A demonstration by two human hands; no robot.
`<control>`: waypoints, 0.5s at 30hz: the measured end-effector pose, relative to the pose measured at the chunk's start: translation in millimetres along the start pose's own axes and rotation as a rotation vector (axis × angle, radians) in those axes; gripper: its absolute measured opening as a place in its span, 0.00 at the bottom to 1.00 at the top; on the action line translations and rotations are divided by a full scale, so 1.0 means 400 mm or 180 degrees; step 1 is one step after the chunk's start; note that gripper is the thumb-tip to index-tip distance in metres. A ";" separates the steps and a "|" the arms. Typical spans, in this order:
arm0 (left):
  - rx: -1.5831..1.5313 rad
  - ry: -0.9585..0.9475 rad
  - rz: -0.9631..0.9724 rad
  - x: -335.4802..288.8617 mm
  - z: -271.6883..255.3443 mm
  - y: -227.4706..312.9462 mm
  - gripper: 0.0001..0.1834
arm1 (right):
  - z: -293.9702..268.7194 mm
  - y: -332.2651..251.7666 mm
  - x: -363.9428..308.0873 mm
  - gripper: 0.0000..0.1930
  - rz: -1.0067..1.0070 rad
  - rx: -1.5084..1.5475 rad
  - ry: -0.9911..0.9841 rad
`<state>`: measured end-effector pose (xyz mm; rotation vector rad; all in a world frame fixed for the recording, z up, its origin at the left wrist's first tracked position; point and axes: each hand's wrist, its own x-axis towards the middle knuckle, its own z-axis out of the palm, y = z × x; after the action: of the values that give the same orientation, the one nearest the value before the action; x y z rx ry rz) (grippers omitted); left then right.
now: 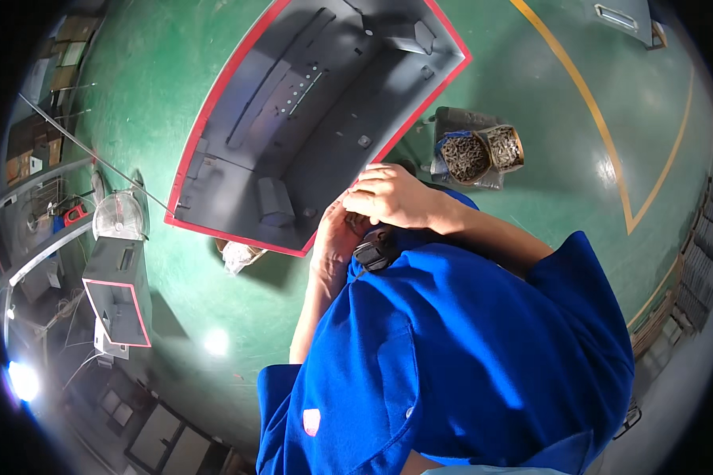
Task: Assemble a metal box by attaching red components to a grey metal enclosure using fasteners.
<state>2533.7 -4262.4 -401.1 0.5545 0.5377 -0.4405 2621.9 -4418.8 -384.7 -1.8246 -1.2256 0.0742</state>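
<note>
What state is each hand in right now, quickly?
Left hand: fingers partly hidden; whether open or closed cannot be told.
Right hand: fingers curled beside the large grey, red-rimmed open box; grip cannot be told.

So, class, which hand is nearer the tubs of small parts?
Right: the right hand is left of the tubs in view; the left hand lies farther left and lower.
</note>
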 end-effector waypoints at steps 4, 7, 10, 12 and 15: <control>0.0313 -0.0057 -0.0041 -0.009 0.016 -0.004 0.16 | -0.015 -0.003 -0.008 0.11 0.0048 -0.0159 0.0198; 0.0619 0.0200 -0.0052 -0.005 0.044 -0.009 0.13 | 0.000 0.009 -0.024 0.08 0.0075 -0.0250 0.0499; 0.0671 0.0216 -0.0122 0.005 0.031 -0.021 0.14 | -0.010 0.016 -0.031 0.08 0.0168 -0.0036 0.0581; 0.0741 0.0080 -0.0135 0.012 0.028 -0.025 0.14 | -0.017 0.013 -0.039 0.09 0.0906 0.0599 0.0213; 0.0984 0.0189 -0.0205 0.010 0.027 -0.047 0.16 | -0.030 0.003 -0.056 0.08 0.1484 0.1326 -0.0070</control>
<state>2531.0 -4284.1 -402.6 0.8505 0.5487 -0.5746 2617.3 -4443.7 -387.9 -1.6985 -0.7079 0.5688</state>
